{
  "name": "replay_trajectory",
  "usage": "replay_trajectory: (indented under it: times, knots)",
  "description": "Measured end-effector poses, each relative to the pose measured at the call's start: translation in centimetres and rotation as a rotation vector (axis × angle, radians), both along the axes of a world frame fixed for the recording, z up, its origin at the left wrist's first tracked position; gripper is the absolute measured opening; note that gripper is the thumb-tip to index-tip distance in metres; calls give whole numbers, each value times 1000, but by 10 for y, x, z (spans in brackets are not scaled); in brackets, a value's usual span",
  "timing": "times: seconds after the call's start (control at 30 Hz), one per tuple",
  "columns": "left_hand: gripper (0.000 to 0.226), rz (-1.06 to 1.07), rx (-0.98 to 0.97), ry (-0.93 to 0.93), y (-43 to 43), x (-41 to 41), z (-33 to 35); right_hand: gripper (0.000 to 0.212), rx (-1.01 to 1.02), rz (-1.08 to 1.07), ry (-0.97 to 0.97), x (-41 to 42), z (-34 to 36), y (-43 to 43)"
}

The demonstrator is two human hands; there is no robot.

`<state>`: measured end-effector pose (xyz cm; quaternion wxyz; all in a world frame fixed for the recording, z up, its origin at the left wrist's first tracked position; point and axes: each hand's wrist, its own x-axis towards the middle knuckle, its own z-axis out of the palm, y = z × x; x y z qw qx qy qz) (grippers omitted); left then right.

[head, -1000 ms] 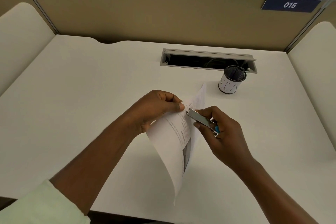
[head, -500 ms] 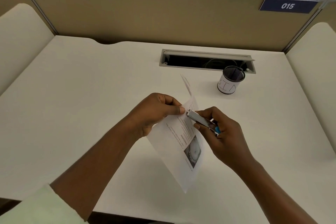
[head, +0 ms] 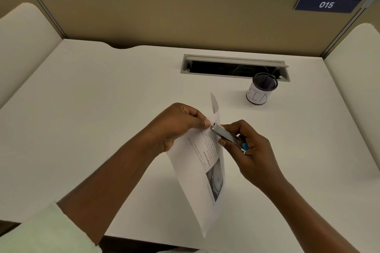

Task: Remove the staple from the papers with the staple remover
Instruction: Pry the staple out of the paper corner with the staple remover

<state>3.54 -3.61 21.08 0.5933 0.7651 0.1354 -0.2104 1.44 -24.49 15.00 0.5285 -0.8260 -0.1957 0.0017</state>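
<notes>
My left hand point(head: 176, 124) pinches the top corner of the stapled papers point(head: 197, 162), white sheets with printed text and a dark picture, held up above the desk and hanging down toward me. My right hand point(head: 250, 150) grips a metal staple remover point(head: 227, 135) with a blue end. Its tip sits at the pinched corner, right beside my left thumb. The staple itself is too small to make out.
A black mesh pen cup point(head: 261, 89) with a white label stands at the back right of the white desk point(head: 92, 119). Behind it lies an open cable slot point(head: 234, 68). Partition walls enclose the desk on three sides.
The papers have turned so the printed face shows more toward me, and a top sheet corner has flipped up. Both hands stayed nearly in place at the corner.
</notes>
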Motion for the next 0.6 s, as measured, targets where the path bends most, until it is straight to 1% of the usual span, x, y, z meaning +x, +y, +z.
replay_trajectory:
  times: [0.13,0.23,0.37,0.43,0.6]
  knots:
    - [13,-13,-4,1,0,0,0,25,-36,15,-46,1,2,0]
    - [8,-16,-2,4,-1,0,-1,16,-91,11,-119,3,4,-2]
    - [10,-5,11,17,-1,1,0,20,-180,25,-224,7,7,-4]
    - [8,-7,12,33,-1,2,1,17,-222,41,-307,9,8,-5]
    - [6,-14,-22,97,2,6,-2,18,-432,53,-592,17,8,-9]
